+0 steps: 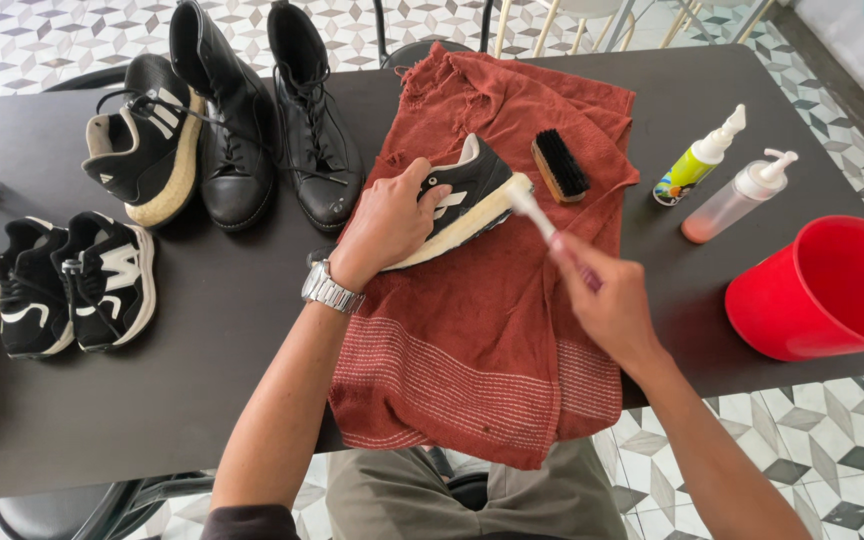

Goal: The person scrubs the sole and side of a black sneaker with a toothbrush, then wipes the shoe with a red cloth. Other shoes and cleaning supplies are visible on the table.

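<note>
My left hand (384, 225) grips a black sneaker with white stripes and a pale sole (467, 190), tilted on its side over a rust-red towel (482, 340). In my right hand (607, 300) is a small white brush (529, 205), its head touching the sneaker's sole edge near the toe. A wooden brush with black bristles (559, 166) lies on the towel just right of the sneaker.
On the dark table (202, 380) stand a pair of black boots (272, 120), a black platform sneaker (147, 140) and two small black sneakers (72, 280). A green-yellow bottle (697, 160), a clear pump bottle (737, 195) and a red bucket (827, 290) sit right.
</note>
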